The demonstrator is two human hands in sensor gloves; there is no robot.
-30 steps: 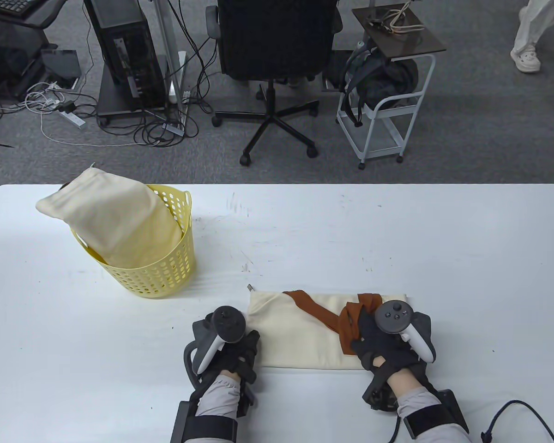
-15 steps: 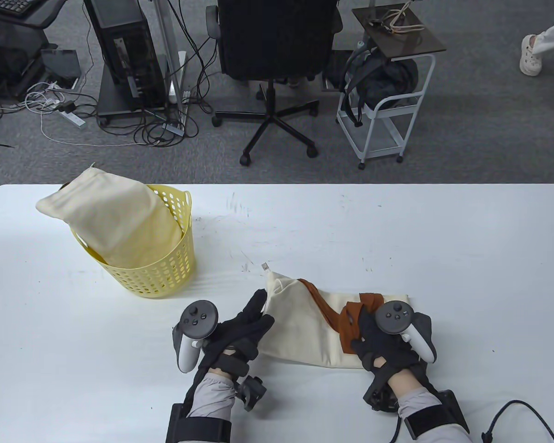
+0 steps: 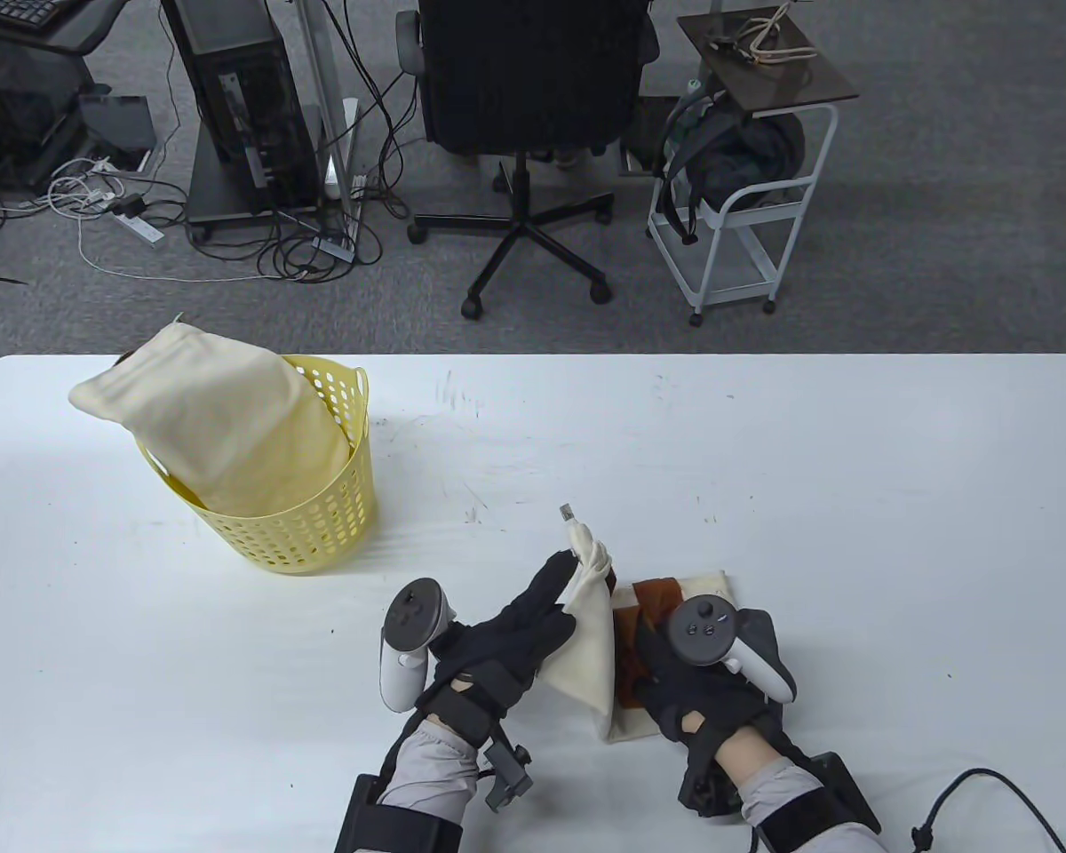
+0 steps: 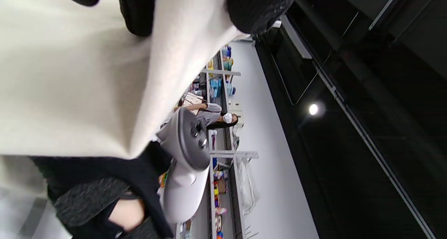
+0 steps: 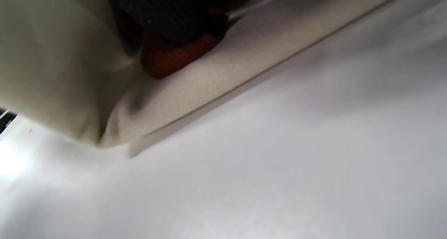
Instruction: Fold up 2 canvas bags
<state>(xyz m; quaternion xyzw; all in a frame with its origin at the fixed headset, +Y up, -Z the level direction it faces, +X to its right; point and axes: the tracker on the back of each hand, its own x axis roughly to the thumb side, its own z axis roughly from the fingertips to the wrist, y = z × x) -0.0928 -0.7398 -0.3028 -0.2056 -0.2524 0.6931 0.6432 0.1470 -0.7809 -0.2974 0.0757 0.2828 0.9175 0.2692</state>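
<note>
Near the worktop's front edge, the left hand (image 3: 520,626) pinches the canvas bag (image 3: 586,635)'s lifted end, rightward lies the right hand (image 3: 697,680) pressing flat.

We see black-gloved fingers (image 4: 139,12) gripping the cream canvas bag (image 4: 70,92), beside the grey-white tracker (image 4: 185,162) strapped on the other hand.

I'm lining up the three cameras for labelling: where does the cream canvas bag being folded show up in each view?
Table view: cream canvas bag, bottom centre, between both hands.
Left wrist view: cream canvas bag fills the upper left, under the left hand's fingers.
Right wrist view: cream canvas bag across the top, lying on the table.
Shared landmark: its rust strap, absent from the left wrist view.
</note>
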